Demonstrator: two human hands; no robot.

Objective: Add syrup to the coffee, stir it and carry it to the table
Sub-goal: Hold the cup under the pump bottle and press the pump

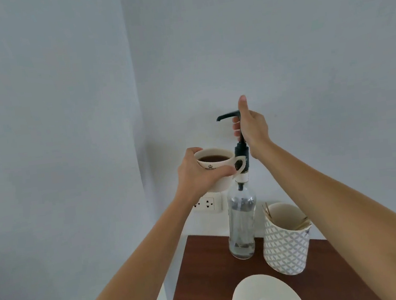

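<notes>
Left grip: the left hand [198,174] is clamped round the body of a white coffee cup [216,170], thumb on the near side, fingers over the far rim; the cup is held in the air, clear of the desk.
Right grip: the right hand [251,129] is closed round the stem of a dark pump [229,116], thumb pointing up beside the pump head; fingertips show on the stem's left side.
Coffee cup: full of dark coffee, upright, a small crest printed on its side; its handle points right and overlaps the pump collar; the spout hangs above the cup's right edge.
Syrup bottle: a clear glass bottle [241,228] stands upright at the far left of the desk; it looks nearly empty, though the level is hard to tell.
Desk: dark brown wood [206,272], set into a corner of pale walls.
Holder: a white patterned holder [285,246] stands just right of the bottle, thin wooden sticks [301,223] leaning inside.
Saucer: a white saucer [265,297] lies at the near edge, empty.
Wall: a white socket [208,204] sits below the raised cup.
</notes>
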